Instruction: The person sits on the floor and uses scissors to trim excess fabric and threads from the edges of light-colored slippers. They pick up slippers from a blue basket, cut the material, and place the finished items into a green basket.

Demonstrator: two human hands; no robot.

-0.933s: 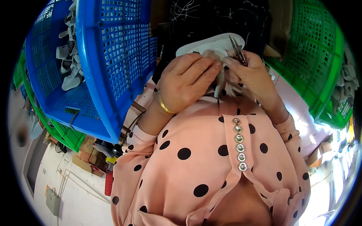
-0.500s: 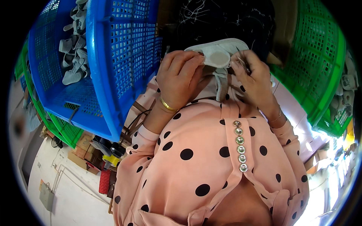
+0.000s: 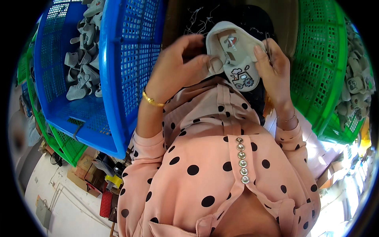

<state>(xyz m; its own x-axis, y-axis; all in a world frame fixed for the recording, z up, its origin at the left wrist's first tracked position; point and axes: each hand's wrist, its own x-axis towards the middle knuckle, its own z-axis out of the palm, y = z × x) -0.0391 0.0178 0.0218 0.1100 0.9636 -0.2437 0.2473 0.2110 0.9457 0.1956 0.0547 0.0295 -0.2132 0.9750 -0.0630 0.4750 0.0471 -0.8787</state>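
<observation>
A small off-white shoe [image 3: 240,59] with a coloured cartoon vehicle on its toe is tilted so that its opening and printed insole show. My right hand [image 3: 275,65] grips the shoe's right side between thumb and fingers. In the same hand is a slim, pointed metal tool [image 3: 269,49], probably thread snips, partly hidden by the fingers. To the left of the shoe, my left hand [image 3: 173,71] is open, slightly blurred, its fingers apart. Its thumb is close to the shoe's rounded strap end [image 3: 216,65]; whether they touch I cannot tell.
On the left stands a blue plastic basket [image 3: 108,79] with several pale shoes [image 3: 85,59] inside. A green basket [image 3: 319,75] is on the right, with more shoes [image 3: 355,85] beyond its wall. Loose thread ends [image 3: 199,21] lie on dark cloth behind the shoe.
My left hand has let go of the shoe and moved left, its fingers spreading. The shoe has turned, so its opening and decorated toe now show. My right hand has shifted slightly to the right.
</observation>
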